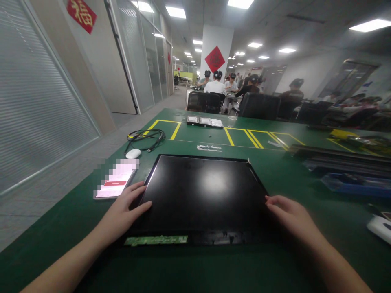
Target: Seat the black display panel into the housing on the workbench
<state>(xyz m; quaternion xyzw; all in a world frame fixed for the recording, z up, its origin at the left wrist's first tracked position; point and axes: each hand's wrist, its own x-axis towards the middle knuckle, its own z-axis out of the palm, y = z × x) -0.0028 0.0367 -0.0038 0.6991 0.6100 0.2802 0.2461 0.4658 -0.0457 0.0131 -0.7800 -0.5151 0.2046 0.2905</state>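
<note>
A black flat screen panel [195, 203] lies face up on the green table, its dark glossy surface reflecting a ceiling light. Along its near edge runs a narrow green circuit board [156, 240]. My left hand [126, 207] grips the panel's left edge, thumb over the front and fingers at the side. At the right edge, my right hand [288, 211] pinches the frame between thumb and fingers. The undersides of the panel and the tips of some fingers are hidden. A phone [114, 183] with a lit screen lies just left of my left hand.
Beyond the phone are a white mouse [133, 154] and a coiled black cable [146, 138]. Several hard drives [204, 121] sit at the back. Blue trays [351, 185] and dark strips [342, 158] lie to the right. Seated people [215, 85] work farther away.
</note>
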